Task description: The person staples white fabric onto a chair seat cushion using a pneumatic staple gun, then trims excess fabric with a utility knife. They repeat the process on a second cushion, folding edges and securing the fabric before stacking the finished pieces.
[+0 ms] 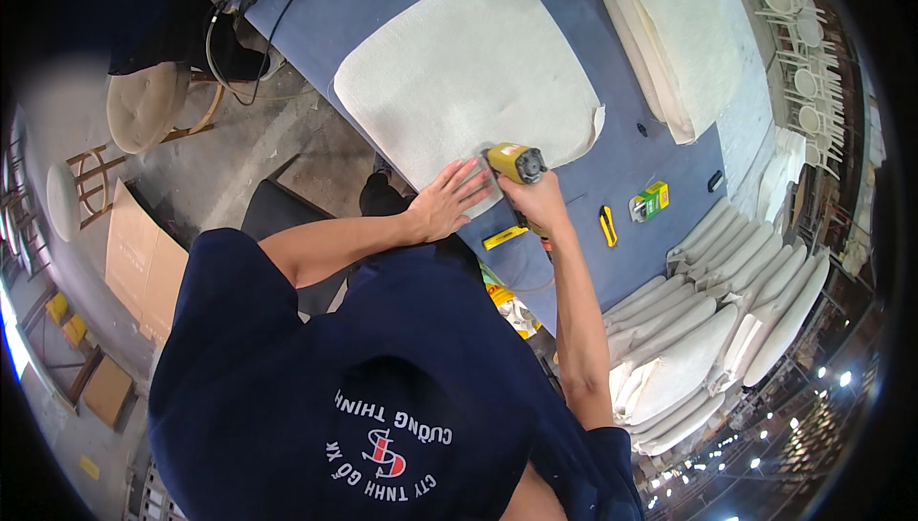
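Note:
A cream-coloured padded seat panel lies flat on the blue-grey table, with a small flap of fabric sticking up at its right corner. My left hand rests on the panel's near edge, fingers stretched out and apart. Wrapped round the handle of a yellow and black staple gun is my right hand. The gun's nose is over the near edge of the panel, close beside my left fingertips. Whether it touches the fabric is hidden.
Right of the panel lie a yellow cutter knife and a small green-yellow box. A yellow tool sits by the near table edge. Stacked cream panels stand at the far right; many more cushions are piled at right. A person's dark-clothed leg shows at upper left.

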Action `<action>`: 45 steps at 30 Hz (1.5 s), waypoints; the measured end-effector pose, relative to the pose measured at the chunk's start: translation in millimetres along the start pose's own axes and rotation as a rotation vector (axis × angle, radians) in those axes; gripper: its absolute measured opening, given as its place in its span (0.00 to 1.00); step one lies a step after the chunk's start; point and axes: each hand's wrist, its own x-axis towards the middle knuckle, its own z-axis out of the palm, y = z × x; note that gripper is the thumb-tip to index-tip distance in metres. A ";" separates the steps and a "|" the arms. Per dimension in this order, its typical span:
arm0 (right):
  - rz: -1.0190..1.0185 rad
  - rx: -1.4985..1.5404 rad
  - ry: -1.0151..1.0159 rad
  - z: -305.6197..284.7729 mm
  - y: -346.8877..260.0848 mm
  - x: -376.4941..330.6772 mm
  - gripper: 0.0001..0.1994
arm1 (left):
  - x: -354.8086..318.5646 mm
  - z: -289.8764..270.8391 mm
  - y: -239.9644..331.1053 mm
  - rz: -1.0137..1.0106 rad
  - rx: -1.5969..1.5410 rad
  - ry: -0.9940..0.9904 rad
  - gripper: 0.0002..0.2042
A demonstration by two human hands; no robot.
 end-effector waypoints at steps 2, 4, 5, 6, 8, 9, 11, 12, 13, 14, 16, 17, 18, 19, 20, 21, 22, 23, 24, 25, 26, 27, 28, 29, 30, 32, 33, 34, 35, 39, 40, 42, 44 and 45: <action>0.098 -0.054 -0.104 11.5 -25.7 6.6 0.17 | 1.2 8.6 2.9 -0.009 -0.014 -0.080 0.37; 0.062 -0.128 -0.127 28.2 -31.9 18.5 0.19 | 3.6 9.3 3.8 0.008 -0.073 -0.139 0.38; 0.211 -0.198 -0.140 34.5 -40.8 26.2 0.22 | 2.7 7.1 2.7 0.014 -0.100 -0.167 0.38; 0.179 -0.203 -0.131 35.2 -37.4 22.3 0.23 | -3.5 4.9 3.8 0.070 -0.069 -0.163 0.38; 0.088 -0.217 -0.099 28.9 -18.5 27.0 0.25 | -13.9 -11.3 -8.1 0.169 0.018 -0.138 0.39; 0.213 -0.187 -0.067 20.3 -13.3 17.7 0.24 | -25.9 -1.3 -17.9 0.252 -0.108 0.016 0.35; 0.083 0.000 0.209 7.3 19.1 -17.9 0.19 | -27.6 -3.8 -40.8 0.381 -0.328 -0.066 0.30; 0.251 0.130 0.218 -2.9 29.1 -33.7 0.16 | -27.8 -3.7 -53.2 0.445 -0.433 -0.114 0.28; 0.414 0.268 0.224 -12.9 39.9 -47.0 0.14 | -24.5 0.9 -68.7 0.380 -0.682 -0.113 0.21; 0.459 0.282 0.292 -19.3 67.5 -64.2 0.14 | -23.2 -11.6 -88.3 0.273 -0.762 0.019 0.21; 0.473 0.299 0.519 -6.0 132.9 -104.4 0.13 | -24.7 -54.4 -130.6 0.077 -0.921 0.276 0.22; 0.436 0.293 0.677 6.0 161.6 -123.2 0.14 | -19.5 -70.8 -149.0 -0.067 -0.689 0.413 0.23; 0.441 0.266 0.785 19.2 193.3 -142.6 0.17 | -12.0 -85.3 -167.1 -0.202 -0.459 0.555 0.24; 0.440 0.233 0.881 30.1 223.6 -155.9 0.20 | -3.7 -94.4 -189.8 -0.356 -0.422 0.581 0.25; 0.433 0.207 0.968 38.6 239.2 -160.2 0.24 | 2.8 -99.6 -216.4 -0.518 -0.374 0.609 0.25; 0.450 0.091 0.992 47.2 241.0 -159.1 0.25 | 7.3 -102.8 -244.6 -0.597 -0.496 0.559 0.25; 0.468 -0.025 1.011 57.1 238.2 -153.8 0.25 | 10.1 -102.4 -274.2 -0.677 -0.617 0.505 0.25; 0.474 -0.138 1.016 65.6 231.3 -135.3 0.26 | 6.7 -86.0 -312.6 -0.739 -0.792 0.456 0.26; 0.422 0.002 0.975 73.3 217.2 -114.0 0.25 | 11.3 -72.8 -341.1 -0.790 -0.967 0.395 0.28; 0.405 0.138 0.965 79.7 198.6 -112.4 0.24 | 34.4 -76.0 -338.2 -0.772 -0.918 0.270 0.29; 0.370 0.275 0.939 84.1 174.8 -104.9 0.23 | 44.5 -79.2 -332.8 -0.774 -0.858 0.155 0.31; 0.349 0.364 0.831 82.0 140.4 -93.3 0.22 | 48.6 -87.0 -331.0 -0.788 -0.792 0.048 0.32; 0.323 0.445 0.722 75.2 106.3 -82.5 0.21 | 53.0 -98.7 -330.5 -0.794 -0.698 0.074 0.33; 0.247 0.440 0.749 71.8 83.4 -74.7 0.20 | 57.7 -109.1 -326.9 -0.794 -0.615 0.096 0.34; 0.171 0.427 0.767 69.4 65.0 -67.1 0.20 | 59.8 -120.0 -323.9 -0.803 -0.533 0.121 0.35; 0.129 0.482 0.789 60.1 58.6 -74.7 0.20 | 47.7 -197.6 -264.7 -0.632 -0.924 0.041 0.34; 0.125 0.554 0.770 54.3 57.4 -77.1 0.20 | 35.4 -243.8 -235.7 -0.572 -1.118 -0.010 0.34; 0.103 0.629 0.734 48.1 49.9 -74.1 0.20 | 24.7 -263.4 -211.6 -0.439 -1.189 -0.001 0.33; 0.082 0.645 0.742 36.1 31.6 -75.1 0.21 | 16.5 -280.9 -187.0 -0.304 -1.265 -0.004 0.32; -0.161 0.663 0.892 -30.6 -35.4 -72.4 0.25 | 26.6 -289.0 -99.1 0.209 -1.453 -0.103 0.27; -0.233 0.686 0.947 -50.6 -53.7 -77.4 0.27 | 32.8 -283.3 -77.5 0.287 -1.484 -0.113 0.26; -0.320 0.566 1.014 -80.9 -65.8 -81.5 0.28 | 43.6 -271.4 -44.4 0.300 -1.399 -0.144 0.17; -0.340 0.576 1.069 -89.9 -70.6 -93.7 0.29 | 51.0 -276.4 -29.9 0.295 -1.099 -0.102 0.16; -0.315 0.640 1.094 -91.5 -72.0 -102.9 0.30 | 56.9 -274.2 -28.0 0.342 -1.157 -0.073 0.16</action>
